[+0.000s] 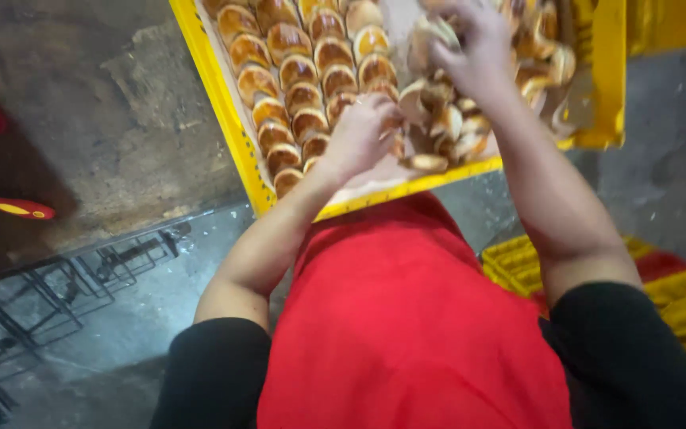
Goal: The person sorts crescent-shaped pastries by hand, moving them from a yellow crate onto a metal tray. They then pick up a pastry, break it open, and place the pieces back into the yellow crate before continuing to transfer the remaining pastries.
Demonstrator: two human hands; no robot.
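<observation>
In the yellow crate, neat bun rows are laid at ten o'clock; a loose heap at two o'clock is left. A bun is pinched by the left hand; another is clasped in the right hand.

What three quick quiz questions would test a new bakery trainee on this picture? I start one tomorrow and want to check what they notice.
1. True or false: the buns on the left side of the yellow crate stand in neat rows.
2. Which hand is further into the crate: the left hand or the right hand?
3. Multiple choice: the buns on the crate's right side are A) stacked in a tower, B) in a loose jumble, C) wrapped in bags.

Key
1. True.
2. The right hand; it holds a bun, and the left rests at the end of the rows.
3. B.
</observation>
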